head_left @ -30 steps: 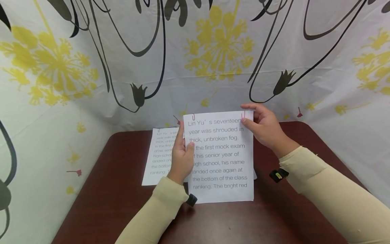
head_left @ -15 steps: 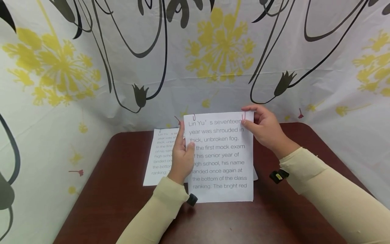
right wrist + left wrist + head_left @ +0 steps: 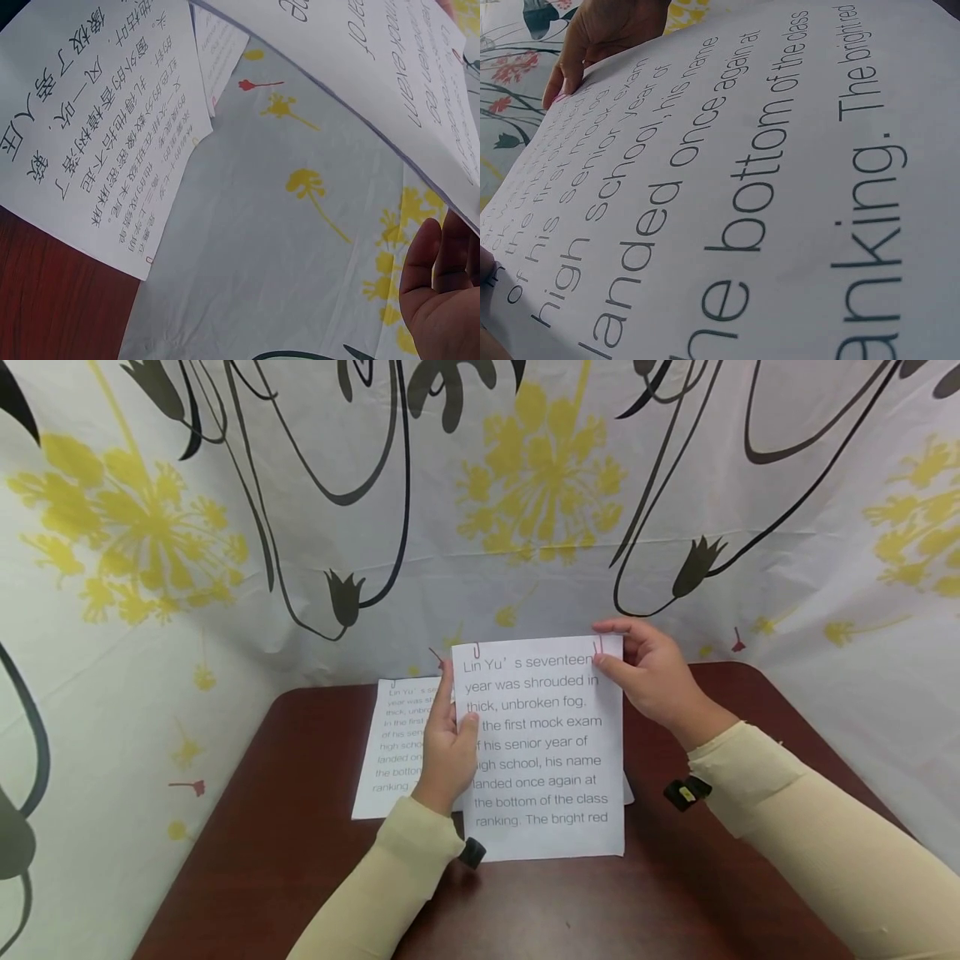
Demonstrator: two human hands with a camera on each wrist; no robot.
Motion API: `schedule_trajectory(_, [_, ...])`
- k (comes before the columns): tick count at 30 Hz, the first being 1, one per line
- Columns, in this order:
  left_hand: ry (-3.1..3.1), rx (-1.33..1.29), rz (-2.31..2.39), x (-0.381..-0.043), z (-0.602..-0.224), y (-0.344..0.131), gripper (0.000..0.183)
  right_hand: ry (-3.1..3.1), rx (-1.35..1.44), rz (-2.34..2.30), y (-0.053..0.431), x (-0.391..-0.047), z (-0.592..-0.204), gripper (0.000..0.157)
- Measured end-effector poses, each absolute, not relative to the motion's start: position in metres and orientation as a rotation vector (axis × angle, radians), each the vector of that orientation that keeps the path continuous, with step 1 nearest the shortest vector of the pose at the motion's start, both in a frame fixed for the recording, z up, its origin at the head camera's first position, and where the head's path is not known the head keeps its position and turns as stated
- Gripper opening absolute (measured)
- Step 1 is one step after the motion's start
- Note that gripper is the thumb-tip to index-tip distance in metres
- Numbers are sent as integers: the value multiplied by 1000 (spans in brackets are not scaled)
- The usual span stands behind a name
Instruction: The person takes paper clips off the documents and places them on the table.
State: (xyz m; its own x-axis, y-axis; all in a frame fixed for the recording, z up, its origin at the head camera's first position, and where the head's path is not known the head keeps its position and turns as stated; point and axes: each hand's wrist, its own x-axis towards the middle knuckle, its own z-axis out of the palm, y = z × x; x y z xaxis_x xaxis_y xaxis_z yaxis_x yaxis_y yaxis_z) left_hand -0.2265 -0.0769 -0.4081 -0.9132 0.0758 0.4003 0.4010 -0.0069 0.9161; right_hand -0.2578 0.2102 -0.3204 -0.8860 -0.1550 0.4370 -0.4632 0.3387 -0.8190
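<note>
A clipped sheaf of printed paper (image 3: 543, 760) is held up over the table, its large English text facing me. My left hand (image 3: 450, 752) grips its left edge, thumb on the front and fingers behind. At the top right corner my right hand (image 3: 660, 681) pinches it, thumb right at a pink paper clip (image 3: 598, 646). A dark red paper clip (image 3: 476, 650) sits on the top edge near the left corner. In the right wrist view the sheaf's thin layered edge shows, with the right hand's fingers (image 3: 439, 262) below it.
Behind the held sheaf, another English-printed sheaf (image 3: 386, 752) lies on the dark red-brown table (image 3: 247, 860). Paper with Chinese text (image 3: 105, 142) and small clips at its edge appears in the right wrist view. A flower-patterned cloth (image 3: 540, 585) hangs behind the table.
</note>
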Motion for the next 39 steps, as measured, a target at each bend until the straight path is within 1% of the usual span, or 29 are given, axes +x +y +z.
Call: schedule_trajectory(39, [-2003, -527, -2040, -228, -411, -78, 84, -2315, 586, 1558, 209, -258, -317, 40])
